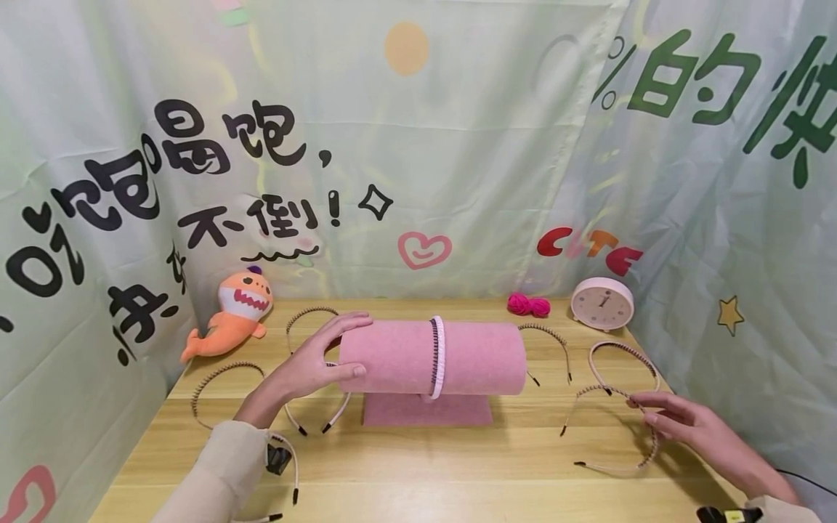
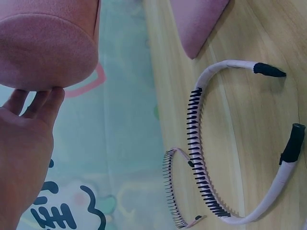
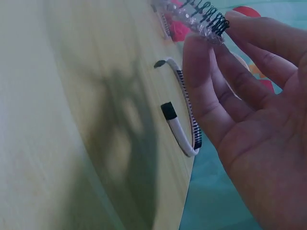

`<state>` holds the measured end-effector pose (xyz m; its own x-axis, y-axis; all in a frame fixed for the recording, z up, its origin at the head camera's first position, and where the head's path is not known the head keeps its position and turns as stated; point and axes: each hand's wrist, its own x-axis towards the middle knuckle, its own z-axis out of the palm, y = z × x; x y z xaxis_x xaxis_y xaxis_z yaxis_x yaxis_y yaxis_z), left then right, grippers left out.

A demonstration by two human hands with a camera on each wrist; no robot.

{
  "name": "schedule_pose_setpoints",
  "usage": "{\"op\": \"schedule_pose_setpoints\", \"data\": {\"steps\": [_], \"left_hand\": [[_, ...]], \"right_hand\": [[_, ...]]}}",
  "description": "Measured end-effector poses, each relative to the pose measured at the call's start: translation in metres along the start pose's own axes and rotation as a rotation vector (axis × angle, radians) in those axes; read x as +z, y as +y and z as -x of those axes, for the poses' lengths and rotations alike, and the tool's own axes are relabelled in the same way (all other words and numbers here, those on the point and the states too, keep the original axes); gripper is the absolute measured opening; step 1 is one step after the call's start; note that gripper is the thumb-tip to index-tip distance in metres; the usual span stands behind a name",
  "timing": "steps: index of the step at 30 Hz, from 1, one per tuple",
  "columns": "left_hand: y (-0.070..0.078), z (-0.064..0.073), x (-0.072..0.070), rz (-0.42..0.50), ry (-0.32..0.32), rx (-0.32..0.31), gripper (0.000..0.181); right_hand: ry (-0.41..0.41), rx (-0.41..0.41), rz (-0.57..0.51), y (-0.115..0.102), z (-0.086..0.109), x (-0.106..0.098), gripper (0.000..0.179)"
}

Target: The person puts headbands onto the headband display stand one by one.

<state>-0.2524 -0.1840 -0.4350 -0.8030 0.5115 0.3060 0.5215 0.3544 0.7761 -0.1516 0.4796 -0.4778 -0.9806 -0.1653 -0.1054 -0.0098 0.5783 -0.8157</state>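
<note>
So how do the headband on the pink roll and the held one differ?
The roll headband sits around the pink roll; the held headband is off it, pinched by the right hand.
The roll headband looks thicker and whiter than the held headband.
Two black tips show on the held headband, none on the roll headband.
Both have dark teeth.

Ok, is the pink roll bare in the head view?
No, a white headband sits around the pink roll, near its middle.
</note>
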Motion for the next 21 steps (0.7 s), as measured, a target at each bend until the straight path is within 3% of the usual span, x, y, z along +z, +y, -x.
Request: {"op": "schedule_pose_setpoints", "data": {"steps": [4,9,18,21], "left_hand": [[0.0,0.0,0.0,0.002,0.0,-0.001,0.074],[0.001,0.0,0.0,-0.003,0.001,-0.003,0.074],[0.002,0.0,0.0,0.001,0.003,-0.002,0.074],[0.002,0.0,0.0,0.004,0.002,0.002,0.074]], "right_hand": [[-0.026,0.048,-0.03,-0.006,-0.004,-0.001,0.047],[-0.03,0.033,-0.047,-0.016,-0.006,0.0,0.047],[-0.032,-0.111,-0.023,-0.031,-0.007,0.004,0.041],[-0.026,-0.115,-0.009,-0.037,-0.007,0.005,0.04]]}}
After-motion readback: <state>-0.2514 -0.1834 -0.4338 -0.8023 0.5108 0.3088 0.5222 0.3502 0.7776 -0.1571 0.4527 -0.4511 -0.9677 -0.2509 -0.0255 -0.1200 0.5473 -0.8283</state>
